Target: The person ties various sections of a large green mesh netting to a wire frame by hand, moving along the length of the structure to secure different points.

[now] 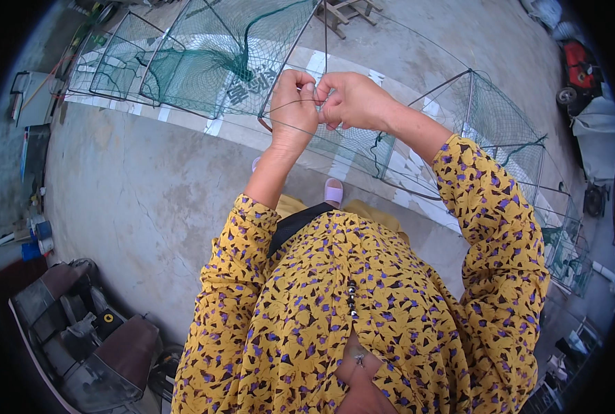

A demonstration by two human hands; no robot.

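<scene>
A long green mesh net trap (197, 76) with dark wire frames (290, 52) stretches across in front of me. My left hand (293, 114) is closed beside one of these frames, its thumb and fingers pinched together around a thin cord. Close against it, my right hand (352, 100) pinches at the same spot, fingertips meeting the left ones. Fine strands cross the back of the left hand. The exact point where the cord meets the fingers is too small to make out. To the right, more netting (504, 114) hangs on square frames.
White printed sheeting (217, 127) lies under the trap on the concrete floor (142, 186). A small wooden stool (345, 14) stands beyond. A dark-seated vehicle (86, 338) is at lower left. On the right are a red machine (580, 69) and a covered pile (597, 127).
</scene>
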